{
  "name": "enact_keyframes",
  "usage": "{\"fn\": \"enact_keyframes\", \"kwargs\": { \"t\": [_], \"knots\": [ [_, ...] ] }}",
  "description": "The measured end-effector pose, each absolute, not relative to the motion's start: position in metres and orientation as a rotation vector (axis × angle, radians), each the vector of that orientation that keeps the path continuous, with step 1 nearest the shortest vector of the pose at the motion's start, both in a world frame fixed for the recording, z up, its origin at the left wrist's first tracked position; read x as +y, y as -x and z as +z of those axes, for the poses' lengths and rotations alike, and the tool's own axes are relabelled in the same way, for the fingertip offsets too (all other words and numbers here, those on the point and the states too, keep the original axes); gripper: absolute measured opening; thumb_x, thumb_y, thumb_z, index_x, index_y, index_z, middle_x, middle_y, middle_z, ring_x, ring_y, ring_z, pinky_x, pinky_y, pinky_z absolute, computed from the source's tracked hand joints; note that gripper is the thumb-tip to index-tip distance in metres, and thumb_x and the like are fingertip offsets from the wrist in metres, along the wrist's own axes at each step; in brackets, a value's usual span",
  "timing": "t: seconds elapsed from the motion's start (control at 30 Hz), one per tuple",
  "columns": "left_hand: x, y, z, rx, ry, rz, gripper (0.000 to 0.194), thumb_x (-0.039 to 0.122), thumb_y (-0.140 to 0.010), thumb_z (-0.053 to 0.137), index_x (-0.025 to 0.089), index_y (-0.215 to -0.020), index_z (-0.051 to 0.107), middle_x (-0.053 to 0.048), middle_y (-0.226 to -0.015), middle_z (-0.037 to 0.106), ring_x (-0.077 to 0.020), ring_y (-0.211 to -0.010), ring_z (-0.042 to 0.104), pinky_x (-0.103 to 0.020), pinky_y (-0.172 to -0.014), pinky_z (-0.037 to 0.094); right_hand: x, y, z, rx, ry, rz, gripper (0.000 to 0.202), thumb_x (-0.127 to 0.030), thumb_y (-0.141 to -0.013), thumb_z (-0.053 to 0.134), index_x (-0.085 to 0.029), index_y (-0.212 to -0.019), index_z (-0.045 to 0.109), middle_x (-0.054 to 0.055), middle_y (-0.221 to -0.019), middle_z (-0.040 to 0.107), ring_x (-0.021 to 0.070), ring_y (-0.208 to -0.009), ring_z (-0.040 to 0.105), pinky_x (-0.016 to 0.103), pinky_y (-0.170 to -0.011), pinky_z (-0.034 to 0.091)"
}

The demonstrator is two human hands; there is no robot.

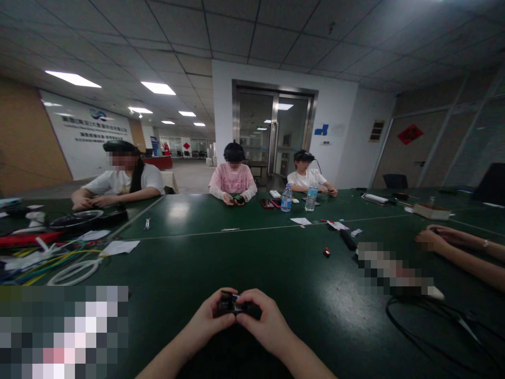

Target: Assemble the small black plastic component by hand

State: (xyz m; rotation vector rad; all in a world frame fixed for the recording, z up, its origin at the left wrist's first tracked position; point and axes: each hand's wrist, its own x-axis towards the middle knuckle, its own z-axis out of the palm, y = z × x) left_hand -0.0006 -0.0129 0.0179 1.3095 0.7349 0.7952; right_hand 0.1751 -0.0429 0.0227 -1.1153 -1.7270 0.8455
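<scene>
My left hand (208,317) and my right hand (266,320) meet low in the middle of the view, above the dark green table (169,284). Between them is a small black object (226,303) with a pale or shiny patch near its centre. Fingers and thumbs of both hands close on it, the left hand at its left end and the right hand at its right end. My fingers cover much of it, and I cannot make out its kind. Both thumbs lie along its near side.
Black cables (410,334) lie at the right, near another person's hands (436,238). Cables and a white coil (74,272) are on the left, a wrench (147,223) beyond. Two water bottles (286,200) stand farther back. Three people sit across the table.
</scene>
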Motion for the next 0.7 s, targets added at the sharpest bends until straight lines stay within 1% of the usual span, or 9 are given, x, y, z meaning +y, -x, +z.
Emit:
{"fn": "enact_keyframes", "kwargs": {
  "t": [0.2,0.37,0.57,0.7],
  "knots": [
    [-0.0118,0.0001,0.0156,0.713,-1.295,0.797,0.053,0.037,-0.056,0.077,0.022,-0.100,0.053,-0.004,-0.092,0.061,-0.0217,-0.088,0.056,-0.036,-0.078,0.039,-0.0434,-0.1745,0.0225,-1.733,1.107,0.844,0.019,-0.018,-0.070,0.066,-0.023,-0.088,0.062,0.001,-0.094,0.062,0.0178,-0.091,0.059,0.032,-0.082,0.045],
    [-0.0124,0.0015,0.0144,0.673,-1.268,0.805,0.057,0.033,-0.057,0.077,0.023,-0.106,0.051,-0.004,-0.097,0.061,-0.0226,-0.092,0.057,-0.036,-0.081,0.038,-0.0436,-0.1747,0.0227,-1.732,1.103,0.847,0.020,-0.018,-0.070,0.065,-0.024,-0.089,0.062,0.001,-0.095,0.062,0.0180,-0.092,0.058,0.032,-0.083,0.046],
    [-0.0097,0.0028,0.0102,0.652,-1.291,0.817,0.046,0.028,-0.060,0.075,0.023,-0.100,0.052,-0.002,-0.093,0.061,-0.0210,-0.088,0.057,-0.035,-0.077,0.040,-0.0444,-0.1746,0.0248,-1.744,1.069,0.833,0.024,-0.014,-0.068,0.066,-0.022,-0.090,0.061,0.002,-0.097,0.061,0.0180,-0.094,0.057,0.033,-0.085,0.045],
    [-0.0106,0.0026,0.0117,0.662,-1.303,0.823,0.045,0.028,-0.061,0.075,0.023,-0.100,0.053,-0.002,-0.093,0.061,-0.0213,-0.089,0.057,-0.035,-0.077,0.040,-0.0456,-0.1747,0.0267,-1.749,1.073,0.854,0.023,-0.015,-0.070,0.066,-0.024,-0.091,0.061,0.002,-0.099,0.060,0.0178,-0.095,0.057,0.034,-0.086,0.044]
  ]
}}
